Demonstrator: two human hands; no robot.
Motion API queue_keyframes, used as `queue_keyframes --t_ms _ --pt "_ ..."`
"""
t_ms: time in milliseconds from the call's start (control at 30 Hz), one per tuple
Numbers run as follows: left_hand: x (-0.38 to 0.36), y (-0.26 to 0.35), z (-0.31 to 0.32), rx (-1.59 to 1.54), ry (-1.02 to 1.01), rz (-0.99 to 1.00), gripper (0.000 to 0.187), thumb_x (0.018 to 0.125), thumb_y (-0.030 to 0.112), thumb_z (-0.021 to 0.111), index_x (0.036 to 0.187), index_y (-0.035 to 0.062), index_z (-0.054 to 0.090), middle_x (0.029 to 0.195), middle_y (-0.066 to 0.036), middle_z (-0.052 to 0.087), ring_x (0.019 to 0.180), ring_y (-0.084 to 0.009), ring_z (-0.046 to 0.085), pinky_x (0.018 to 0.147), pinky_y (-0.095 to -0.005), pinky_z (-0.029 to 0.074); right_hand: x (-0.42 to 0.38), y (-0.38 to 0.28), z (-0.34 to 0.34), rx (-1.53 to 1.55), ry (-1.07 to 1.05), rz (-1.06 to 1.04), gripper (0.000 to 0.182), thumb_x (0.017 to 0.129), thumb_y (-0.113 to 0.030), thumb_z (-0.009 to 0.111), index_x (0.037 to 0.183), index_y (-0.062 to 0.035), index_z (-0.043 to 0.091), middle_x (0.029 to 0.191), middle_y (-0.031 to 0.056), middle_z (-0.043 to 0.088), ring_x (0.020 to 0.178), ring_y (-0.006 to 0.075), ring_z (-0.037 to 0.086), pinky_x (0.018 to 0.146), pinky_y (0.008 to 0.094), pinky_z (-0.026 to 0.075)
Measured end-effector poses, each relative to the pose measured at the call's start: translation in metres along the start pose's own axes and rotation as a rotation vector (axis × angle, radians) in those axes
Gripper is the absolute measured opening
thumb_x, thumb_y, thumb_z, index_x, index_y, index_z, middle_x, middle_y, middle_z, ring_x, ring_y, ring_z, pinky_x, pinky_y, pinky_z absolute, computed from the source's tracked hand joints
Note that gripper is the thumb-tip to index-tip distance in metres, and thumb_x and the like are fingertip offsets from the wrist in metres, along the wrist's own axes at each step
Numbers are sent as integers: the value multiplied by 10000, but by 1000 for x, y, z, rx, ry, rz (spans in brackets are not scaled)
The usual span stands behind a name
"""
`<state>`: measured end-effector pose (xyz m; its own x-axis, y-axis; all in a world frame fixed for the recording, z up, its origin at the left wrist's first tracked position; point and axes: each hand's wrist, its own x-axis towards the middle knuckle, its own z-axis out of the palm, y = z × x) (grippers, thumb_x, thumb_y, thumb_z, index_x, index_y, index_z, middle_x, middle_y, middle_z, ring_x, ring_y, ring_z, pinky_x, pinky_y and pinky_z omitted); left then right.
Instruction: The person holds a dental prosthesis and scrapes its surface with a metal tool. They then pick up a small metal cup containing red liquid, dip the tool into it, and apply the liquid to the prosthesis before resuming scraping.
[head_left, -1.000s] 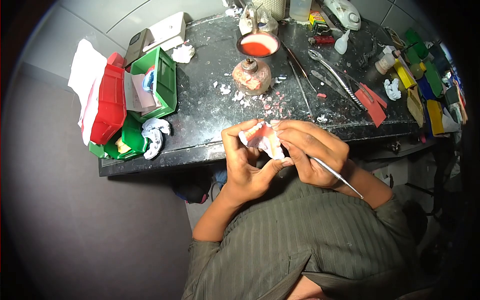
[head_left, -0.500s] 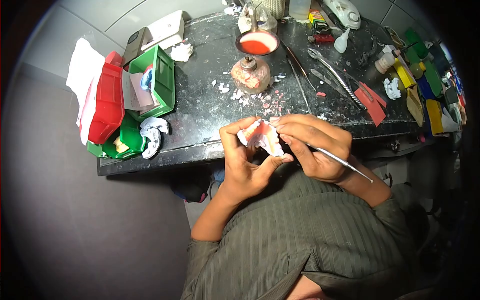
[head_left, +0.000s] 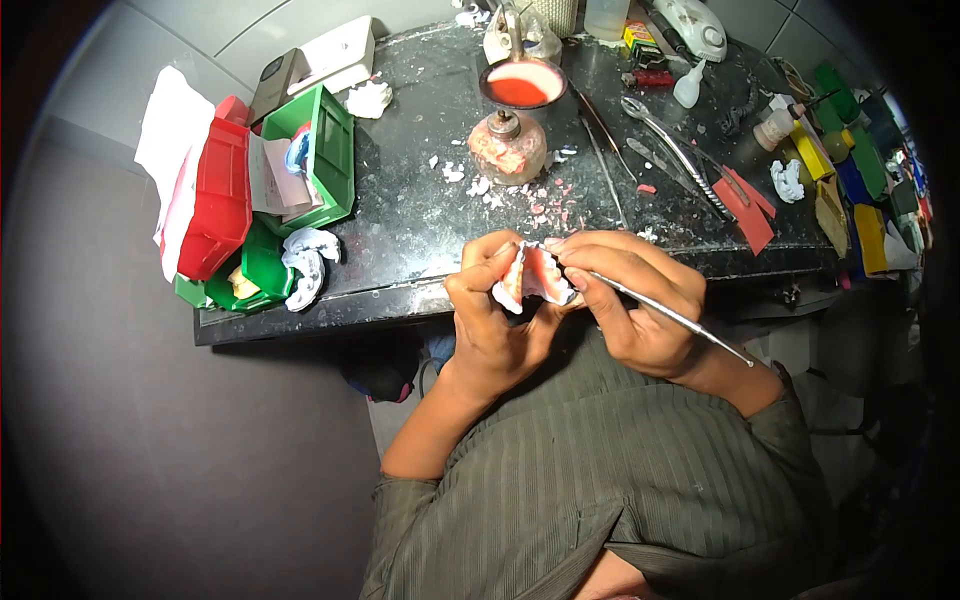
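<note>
My left hand (head_left: 492,335) grips a dental model (head_left: 545,275), white with a pink wax-like layer, between its thumb and fingers. Its arch is turned so the inner pink faces show. In my right hand (head_left: 648,310) is a slim metal dental instrument (head_left: 690,326), held like a pen. The far end of the tool points down and right, with a small rounded tip. Its working end lies at the right side of the model, mostly hidden by my fingers. Both hands are just in front of the bench's front edge.
On the black bench (head_left: 400,215) stands a glass spirit lamp (head_left: 507,150), below a small pan (head_left: 522,90) of red wax. Pink shavings lie around it. To the right are pliers (head_left: 665,140) and a pink wax sheet (head_left: 745,222). Green (head_left: 335,150) and red (head_left: 218,200) bins stand left.
The dental model has turned in my left hand and shifted slightly right, so its arch looks narrower. My left fingers have curled more; my right hand stays close with the instrument.
</note>
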<state>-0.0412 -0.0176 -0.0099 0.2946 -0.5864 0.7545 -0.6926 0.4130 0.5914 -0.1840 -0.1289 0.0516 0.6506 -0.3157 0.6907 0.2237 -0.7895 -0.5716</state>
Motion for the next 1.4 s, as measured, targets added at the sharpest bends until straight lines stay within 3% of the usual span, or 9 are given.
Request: queue_keyframes --t_ms 500,933,1000,1067,1133,1200,1233,1400 --pt "0 0 5 58 55 72 756 707 -40 857 1296 -14 384 1170 -204 502 1029 -297 583 862 -391 499 -3 -2 8 -58 10 11 119 912 68 645 1022 89 684 1005 196 728 949 314 735 832 365 594" --pt "0 -2 5 82 31 93 756 693 -80 831 1299 -23 382 1164 -220 515 1064 -327 588 876 -399 495 -5 4 8 -107 -27 -42 173 879 105 643 1052 108 633 1012 222 683 924 338 720 803 376 606" --pt "1 2 3 97 5 45 781 694 -77 842 1318 -19 377 1178 -203 517 1100 -303 588 896 -381 513 -6 7 8 -113 -32 -48 182 873 109 643 1055 107 633 1014 226 683 927 338 721 802 378 607" --pt "-6 6 1 -188 5 -268 808 699 -47 874 1336 -2 378 1194 -184 517 1149 -262 571 912 -351 540 -10 12 9 -121 -7 -59 179 867 114 643 1046 103 643 1022 226 689 925 340 724 793 377 606" --pt "-4 8 -2 -111 -19 -220 801 740 -15 880 1348 15 359 1199 -171 516 1123 -236 601 909 -340 568 -6 17 3 -161 41 -69 156 881 107 635 1036 98 654 1024 221 699 918 344 728 788 371 604" --pt "-6 10 -1 -355 -24 -401 783 775 -3 867 1348 16 333 1196 -168 521 1061 -252 653 890 -363 583 -1 14 -1 -146 76 -50 126 903 93 629 1026 93 659 1014 215 705 909 340 731 788 360 600" --pt "-2 11 -1 -406 -35 -383 756 806 -38 828 1348 25 304 1200 -173 526 1010 -273 688 882 -391 591 1 12 -5 -136 86 -26 113 914 85 628 1023 90 658 1010 216 708 912 335 732 790 355 599" --pt "-4 6 3 -604 0 -397 781 790 -80 818 1350 32 285 1244 -183 478 1019 -266 680 854 -381 602 0 19 -5 89 243 118 84 999 25 582 1056 70 624 1051 206 732 959 281 745 831 343 600"
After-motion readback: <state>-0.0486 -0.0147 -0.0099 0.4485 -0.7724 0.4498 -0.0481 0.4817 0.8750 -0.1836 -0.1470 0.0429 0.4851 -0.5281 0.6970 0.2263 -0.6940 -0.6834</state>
